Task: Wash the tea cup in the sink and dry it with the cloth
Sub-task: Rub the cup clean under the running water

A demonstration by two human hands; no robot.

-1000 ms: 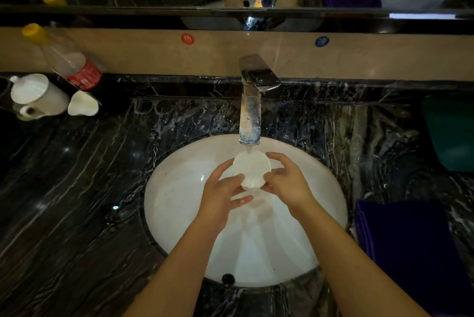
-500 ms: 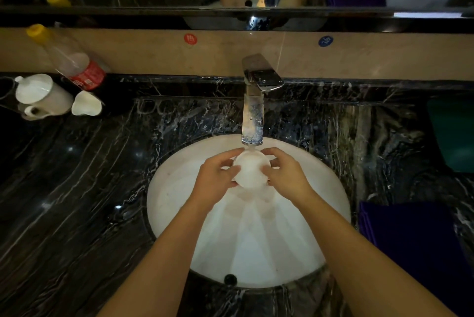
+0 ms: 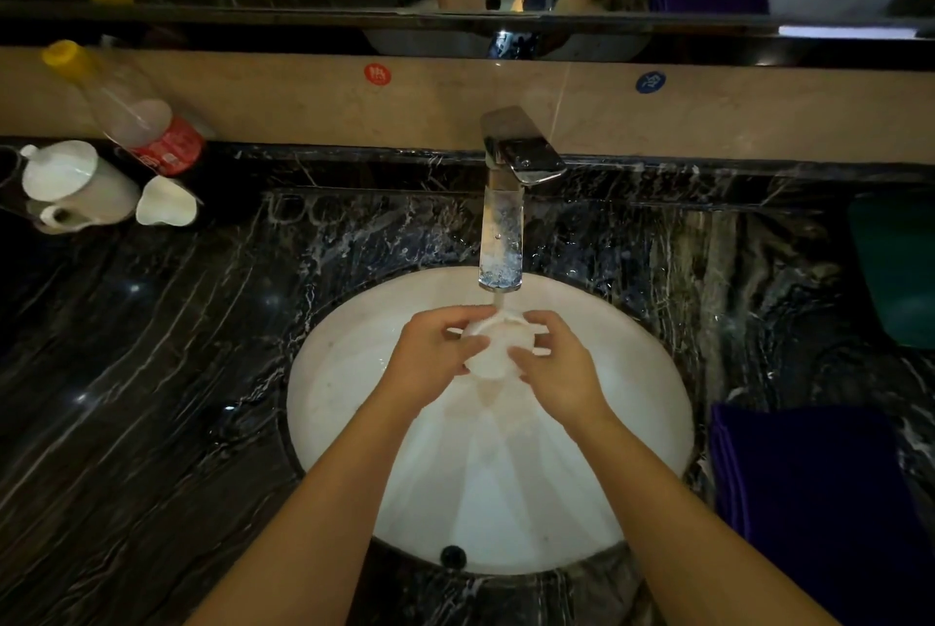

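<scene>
A small white tea cup [image 3: 493, 347] is held over the white oval sink [image 3: 349, 423], right under the running chrome faucet [image 3: 503, 220]. Water from the spout falls onto the cup's upper side. My left hand [image 3: 432, 359] grips the cup from the left, fingers curled over its top. My right hand [image 3: 559, 367] holds it from the right, thumb across its front. The hands hide much of the cup. A folded dark purple cloth [image 3: 809, 499] lies on the counter right of the sink.
On the black marble counter [image 3: 152, 397] at far left stand a white lidded teapot [image 3: 71, 187], another white cup [image 3: 167, 202] and a leaning plastic bottle [image 3: 136, 119] with a yellow cap. A green object [image 3: 895, 271] sits at the right edge. A mirror runs along the back.
The cup has been turned in my hands under the stream and lifted closer to the spout. My left fingers now wrap over its top.
</scene>
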